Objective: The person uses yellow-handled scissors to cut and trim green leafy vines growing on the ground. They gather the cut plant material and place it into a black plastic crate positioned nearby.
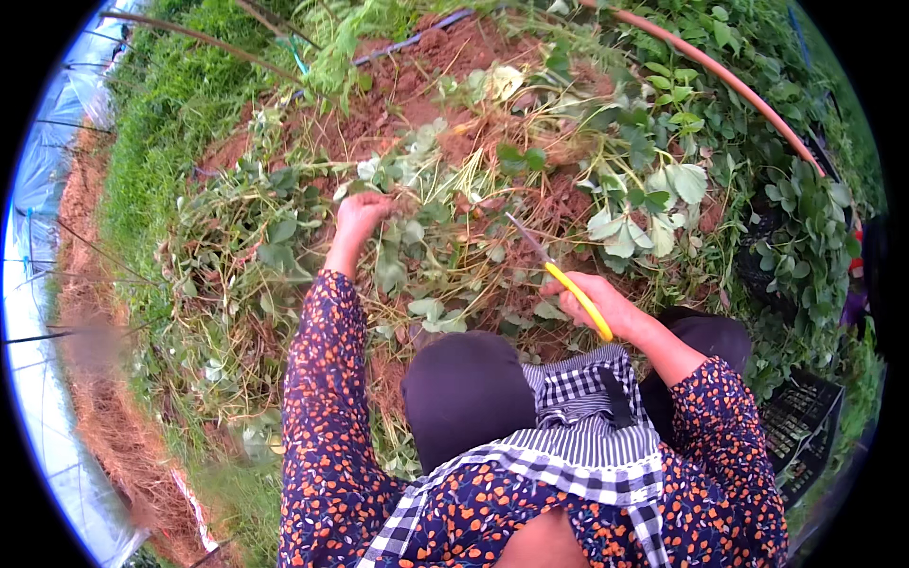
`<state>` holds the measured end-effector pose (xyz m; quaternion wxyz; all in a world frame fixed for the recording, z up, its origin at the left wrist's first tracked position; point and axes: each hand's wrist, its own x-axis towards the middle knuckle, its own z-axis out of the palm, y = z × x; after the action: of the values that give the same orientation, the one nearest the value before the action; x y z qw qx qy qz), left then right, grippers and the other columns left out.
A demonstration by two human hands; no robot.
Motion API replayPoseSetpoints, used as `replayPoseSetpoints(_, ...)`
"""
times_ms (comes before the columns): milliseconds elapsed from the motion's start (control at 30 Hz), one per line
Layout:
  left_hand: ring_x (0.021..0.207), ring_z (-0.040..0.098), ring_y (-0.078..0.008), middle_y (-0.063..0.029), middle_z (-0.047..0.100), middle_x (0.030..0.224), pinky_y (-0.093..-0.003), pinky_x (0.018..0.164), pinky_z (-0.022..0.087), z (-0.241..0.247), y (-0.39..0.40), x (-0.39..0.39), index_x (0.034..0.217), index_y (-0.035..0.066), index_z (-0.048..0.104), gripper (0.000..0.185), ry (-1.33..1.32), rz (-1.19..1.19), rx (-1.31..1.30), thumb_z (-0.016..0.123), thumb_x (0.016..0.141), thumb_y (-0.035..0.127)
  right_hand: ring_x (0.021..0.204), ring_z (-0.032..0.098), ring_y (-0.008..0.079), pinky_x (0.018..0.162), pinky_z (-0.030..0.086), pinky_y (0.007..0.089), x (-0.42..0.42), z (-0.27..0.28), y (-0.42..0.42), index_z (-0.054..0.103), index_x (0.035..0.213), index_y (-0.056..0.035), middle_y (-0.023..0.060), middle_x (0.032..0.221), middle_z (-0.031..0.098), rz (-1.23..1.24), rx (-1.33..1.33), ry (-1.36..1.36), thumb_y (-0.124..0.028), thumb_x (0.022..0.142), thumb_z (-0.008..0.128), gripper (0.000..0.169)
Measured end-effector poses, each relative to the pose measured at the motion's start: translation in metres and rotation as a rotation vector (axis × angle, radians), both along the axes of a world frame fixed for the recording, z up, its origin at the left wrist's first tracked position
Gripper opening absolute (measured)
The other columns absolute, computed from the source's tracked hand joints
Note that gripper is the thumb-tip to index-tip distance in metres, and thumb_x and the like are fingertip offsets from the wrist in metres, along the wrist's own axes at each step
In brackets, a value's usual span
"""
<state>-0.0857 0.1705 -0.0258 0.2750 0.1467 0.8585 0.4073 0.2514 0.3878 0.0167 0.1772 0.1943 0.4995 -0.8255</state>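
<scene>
My right hand (596, 304) grips scissors (579, 298) by their yellow handles. Their slim metal blades point forward and left, over a tangle of stems and roots. Farther forward on the left, my left hand (362, 216) has its fingers curled in; whether a stem is pinched in them is blurred. Both hands are above a heap of uprooted leafy plants (440, 248), which look like strawberry runners. Pale, upturned leaves (632, 227) lie ahead of the scissors. Reddish roots (568, 195) show among the stems.
An orange-red hose (717, 74) curves across the far right. To the right rear stands a black plastic crate (802, 426). Bare red soil (419, 74) shows ahead. Thin rods (199, 42) cross the upper left, and plastic sheeting (35, 298) runs along the left.
</scene>
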Motion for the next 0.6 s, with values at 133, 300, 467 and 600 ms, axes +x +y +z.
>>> replayPoseSetpoints(133, 0.063, 0.058, -0.0103, -0.0061, 0.065, 0.072, -0.0239, 0.064, 0.046, 0.047, 0.026, 0.033, 0.081, 0.000, 0.066, 0.025, 0.148, -0.024, 0.120, 0.072, 0.068, 0.020, 0.066, 0.047, 0.0015, 0.057, 0.040, 0.0138, 0.002, 0.011, 0.008, 0.052, 0.102, 0.0051, -0.0018, 0.079, 0.051, -0.115, 0.048, 0.120, -0.010, 0.090, 0.050, 0.020)
replayPoseSetpoints(300, 0.070, 0.064, -0.0211, -0.0096, 0.067, 0.078, -0.0299, 0.066, 0.048, 0.124, 0.070, 0.093, 0.084, 0.007, 0.067, 0.030, 0.629, -0.282, -0.133, 0.071, 0.070, 0.032, 0.072, 0.049, 0.0037, 0.064, 0.044, 0.0184, 0.026, 0.023, 0.015, 0.057, 0.099, 0.0022, -0.0007, 0.080, 0.054, -0.164, 0.561, 0.469, -0.016, 0.089, 0.055, 0.021)
replayPoseSetpoints(467, 0.072, 0.064, -0.0182, -0.0087, 0.066, 0.077, -0.0284, 0.067, 0.049, 0.166, 0.114, 0.142, 0.084, 0.006, 0.064, 0.024, 0.865, -0.356, -0.081, 0.070, 0.072, 0.026, 0.076, 0.053, 0.0063, 0.068, 0.046, 0.0197, 0.044, 0.024, 0.024, 0.060, 0.095, 0.0000, 0.0030, 0.086, 0.059, -0.234, 0.405, 0.618, -0.020, 0.087, 0.057, 0.022)
replayPoseSetpoints(600, 0.064, 0.061, -0.0170, -0.0066, 0.064, 0.072, -0.0277, 0.062, 0.048, 0.175, 0.137, 0.169, 0.081, 0.005, 0.063, 0.019, 1.026, -0.422, -0.027, 0.070, 0.073, 0.020, 0.067, 0.053, 0.0041, 0.059, 0.046, 0.0167, 0.056, 0.036, 0.025, 0.059, 0.095, -0.0007, 0.0054, 0.086, 0.060, -0.204, 0.032, 0.451, -0.033, 0.090, 0.050, 0.034)
